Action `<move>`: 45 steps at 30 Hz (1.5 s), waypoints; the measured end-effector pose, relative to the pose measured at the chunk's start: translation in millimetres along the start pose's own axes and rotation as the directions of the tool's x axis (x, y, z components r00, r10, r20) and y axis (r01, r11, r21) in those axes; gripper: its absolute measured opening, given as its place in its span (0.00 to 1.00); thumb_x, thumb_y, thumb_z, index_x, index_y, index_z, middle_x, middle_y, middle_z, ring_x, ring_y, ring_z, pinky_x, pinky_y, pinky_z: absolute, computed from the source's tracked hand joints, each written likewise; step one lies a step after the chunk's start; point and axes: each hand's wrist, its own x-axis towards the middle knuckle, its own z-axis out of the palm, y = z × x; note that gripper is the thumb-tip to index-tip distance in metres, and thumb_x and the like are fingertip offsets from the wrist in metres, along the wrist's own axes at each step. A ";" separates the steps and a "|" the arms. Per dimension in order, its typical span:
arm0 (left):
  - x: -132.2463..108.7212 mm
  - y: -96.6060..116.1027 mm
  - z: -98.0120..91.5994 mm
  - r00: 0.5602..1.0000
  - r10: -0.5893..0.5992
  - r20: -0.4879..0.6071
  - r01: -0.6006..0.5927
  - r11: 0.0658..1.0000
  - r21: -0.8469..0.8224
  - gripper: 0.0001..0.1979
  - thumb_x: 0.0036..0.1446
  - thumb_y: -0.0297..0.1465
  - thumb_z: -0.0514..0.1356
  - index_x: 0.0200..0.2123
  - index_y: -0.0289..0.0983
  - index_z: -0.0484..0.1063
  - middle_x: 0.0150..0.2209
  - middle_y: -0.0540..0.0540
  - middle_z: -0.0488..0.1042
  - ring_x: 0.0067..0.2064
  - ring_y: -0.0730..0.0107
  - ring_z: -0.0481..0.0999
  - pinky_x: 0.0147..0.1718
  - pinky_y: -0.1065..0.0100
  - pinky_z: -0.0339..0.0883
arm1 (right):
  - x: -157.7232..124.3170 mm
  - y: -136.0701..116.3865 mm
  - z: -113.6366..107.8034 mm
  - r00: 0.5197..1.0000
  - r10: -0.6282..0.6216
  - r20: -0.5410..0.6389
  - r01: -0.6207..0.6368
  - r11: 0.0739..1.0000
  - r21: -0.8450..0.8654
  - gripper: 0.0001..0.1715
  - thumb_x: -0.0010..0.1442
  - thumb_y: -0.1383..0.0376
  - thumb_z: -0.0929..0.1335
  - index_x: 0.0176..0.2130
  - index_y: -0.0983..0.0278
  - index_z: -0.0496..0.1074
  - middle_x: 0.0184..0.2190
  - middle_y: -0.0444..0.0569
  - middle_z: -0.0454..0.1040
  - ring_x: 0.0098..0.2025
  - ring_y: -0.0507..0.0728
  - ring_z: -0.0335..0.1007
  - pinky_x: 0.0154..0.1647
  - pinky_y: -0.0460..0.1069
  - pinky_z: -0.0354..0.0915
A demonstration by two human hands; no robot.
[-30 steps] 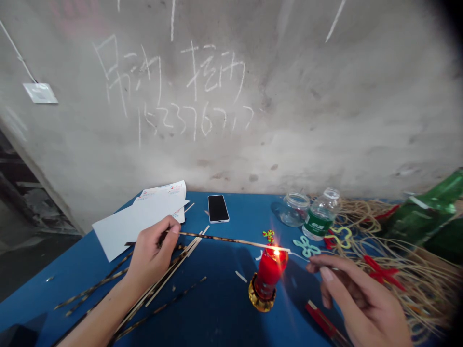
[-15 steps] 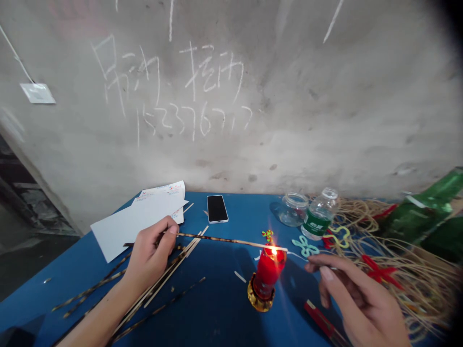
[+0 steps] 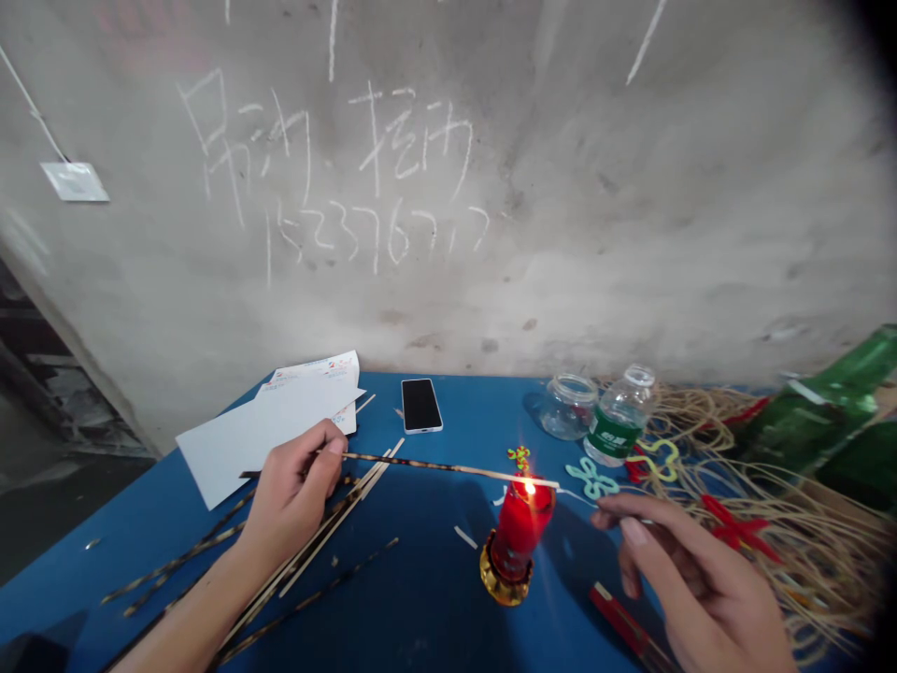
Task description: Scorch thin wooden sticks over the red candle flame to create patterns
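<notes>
My left hand (image 3: 298, 491) pinches one end of a thin wooden stick (image 3: 420, 463) between thumb and fingers. Dark scorch bands mark the stick's left part, while its right end is pale and lies across the flame of a lit red candle (image 3: 519, 528) on a gold base. To the right of the candle, my right hand (image 3: 690, 579) hovers with fingers loosely curled and apart, holding nothing that I can see. Under my left forearm lie several scorched sticks (image 3: 175, 561) and pale sticks (image 3: 375, 477). A red box-cutter-like tool (image 3: 627, 626) is beside my right hand.
White papers (image 3: 259, 425) and a phone (image 3: 421, 405) lie toward the wall. A glass jar (image 3: 566, 407) and a plastic bottle (image 3: 618, 416) stand behind the candle. Tangled cord (image 3: 791, 523), a red star-shaped piece (image 3: 739, 525) and green bottles (image 3: 805, 421) crowd the right side.
Almost nothing differs. The stick's pale end has shifted very slightly to the right over the flame; both hands keep their places.
</notes>
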 end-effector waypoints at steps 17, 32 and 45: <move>-1.2 4.1 2.2 1.000 -0.008 -0.002 0.008 1.000 -0.002 0.23 0.79 0.47 0.52 0.31 0.43 0.65 0.23 0.54 0.64 0.26 0.67 0.63 0.28 0.63 0.56 | 0.8 2.8 0.2 1.000 -0.024 0.017 0.024 1.000 -0.006 0.12 0.76 0.55 0.72 0.48 0.56 0.85 0.36 0.49 0.88 0.20 0.52 0.78 0.23 0.42 0.76; -2.0 1.1 4.2 0.999 -0.035 0.025 0.034 0.999 0.035 0.22 0.80 0.47 0.52 0.33 0.42 0.65 0.23 0.56 0.65 0.26 0.68 0.63 0.30 0.63 0.57 | -0.5 2.3 -1.0 0.999 -0.036 0.025 0.035 0.999 0.002 0.10 0.76 0.56 0.71 0.49 0.53 0.85 0.36 0.46 0.88 0.21 0.50 0.78 0.24 0.41 0.75; -2.5 6.0 4.9 0.998 -0.057 0.035 0.056 0.998 0.042 0.23 0.79 0.50 0.52 0.33 0.43 0.65 0.23 0.56 0.65 0.26 0.69 0.63 0.30 0.64 0.56 | -0.3 2.8 -0.9 0.999 -0.036 0.022 0.036 0.999 -0.018 0.10 0.76 0.56 0.71 0.48 0.52 0.85 0.36 0.45 0.88 0.21 0.50 0.78 0.23 0.40 0.75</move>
